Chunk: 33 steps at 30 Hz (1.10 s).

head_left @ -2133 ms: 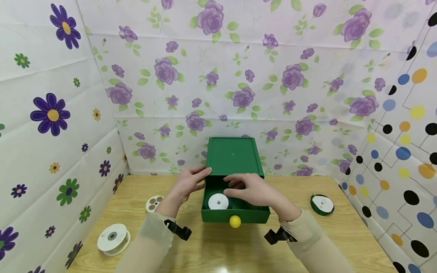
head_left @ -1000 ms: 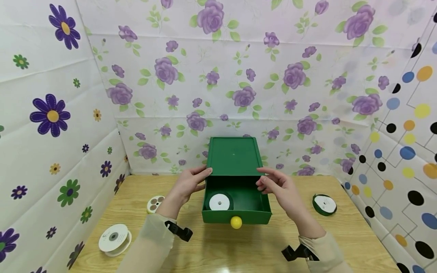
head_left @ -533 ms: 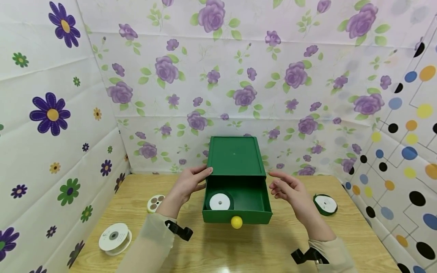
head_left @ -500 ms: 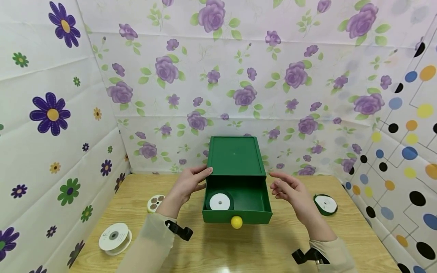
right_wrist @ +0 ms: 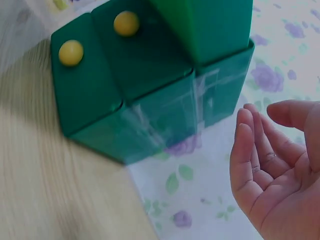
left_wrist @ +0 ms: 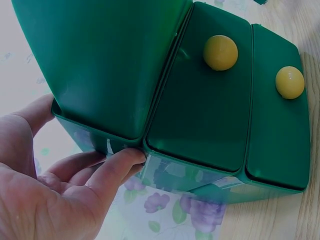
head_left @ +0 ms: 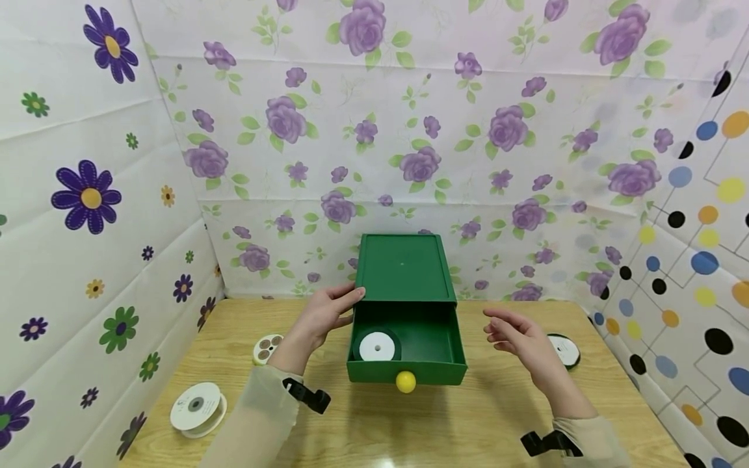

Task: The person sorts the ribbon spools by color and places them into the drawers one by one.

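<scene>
A green drawer cabinet (head_left: 404, 266) stands on the table with its top drawer (head_left: 430, 372) pulled out. Inside that drawer, at the left, lies a spool of dark green ribbon (head_left: 377, 346) with a white face. My left hand (head_left: 318, 315) touches the cabinet's left side, thumb at the upper edge and fingers along the wall, as the left wrist view shows. To the right of the drawer my right hand (head_left: 521, 338) hovers with loosely bent fingers and nothing in them. It partly hides another green ribbon spool (head_left: 566, 351) on the table.
Two lower drawers with yellow knobs (left_wrist: 220, 52) are closed. A large white spool (head_left: 197, 408) lies at the table's left, and a smaller pale reel with brown circles (head_left: 266, 348) sits behind my left forearm. Patterned cloth walls (head_left: 281, 162) surround the table (head_left: 386, 429).
My right hand has come up out of the drawer and moved right, past the cabinet's side. My left hand has stayed against the cabinet. The ribbon spool stays in the drawer.
</scene>
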{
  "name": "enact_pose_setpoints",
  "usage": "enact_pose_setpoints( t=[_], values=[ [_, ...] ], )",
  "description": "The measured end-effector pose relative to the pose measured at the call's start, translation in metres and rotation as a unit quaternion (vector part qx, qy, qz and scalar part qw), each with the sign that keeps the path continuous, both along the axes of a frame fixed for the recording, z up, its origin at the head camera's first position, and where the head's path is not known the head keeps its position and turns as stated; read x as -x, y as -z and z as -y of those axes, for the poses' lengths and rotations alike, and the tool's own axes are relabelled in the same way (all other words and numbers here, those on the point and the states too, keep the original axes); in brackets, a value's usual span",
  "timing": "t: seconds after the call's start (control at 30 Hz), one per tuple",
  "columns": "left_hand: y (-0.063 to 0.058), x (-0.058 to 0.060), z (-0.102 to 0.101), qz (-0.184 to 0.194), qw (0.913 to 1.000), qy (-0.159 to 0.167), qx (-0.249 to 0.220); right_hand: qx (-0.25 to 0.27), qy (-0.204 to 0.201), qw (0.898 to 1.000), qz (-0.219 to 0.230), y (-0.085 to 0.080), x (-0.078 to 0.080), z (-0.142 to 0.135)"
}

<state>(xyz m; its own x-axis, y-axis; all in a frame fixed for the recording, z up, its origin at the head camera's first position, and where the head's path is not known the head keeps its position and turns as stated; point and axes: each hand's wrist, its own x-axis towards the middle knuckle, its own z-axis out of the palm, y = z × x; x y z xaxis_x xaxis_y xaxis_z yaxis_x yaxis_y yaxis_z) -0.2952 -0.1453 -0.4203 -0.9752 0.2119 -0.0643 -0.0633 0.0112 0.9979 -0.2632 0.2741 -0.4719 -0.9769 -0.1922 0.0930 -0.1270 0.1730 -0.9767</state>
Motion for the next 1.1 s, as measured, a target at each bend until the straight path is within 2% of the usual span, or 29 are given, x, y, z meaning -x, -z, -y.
enact_pose_setpoints(
  t=[0.27,0.43,0.63,0.73,0.93,1.1],
  values=[
    [0.002,0.0,0.002,0.003,1.0,-0.001,0.0,-0.068,0.008,0.998,0.009,0.012,0.003,-0.02],
    [0.003,0.001,0.001,0.004,1.0,-0.005,0.001,-0.158,0.012,0.987,-0.023,0.022,0.005,-0.037],
    [0.001,0.0,0.0,0.003,1.0,-0.005,0.002,-0.261,0.001,0.964,-0.054,0.029,0.01,-0.065],
    [0.001,0.0,0.001,0.004,1.0,-0.003,0.003,-0.313,0.002,0.947,-0.075,0.032,0.012,-0.076],
    [0.001,0.0,0.001,0.003,1.0,-0.005,0.004,-0.38,0.011,0.918,-0.108,0.042,0.018,-0.1],
    [0.0,0.0,0.0,0.002,1.0,-0.004,0.003,-0.41,0.025,0.907,-0.094,0.048,0.022,-0.116]
  ],
)
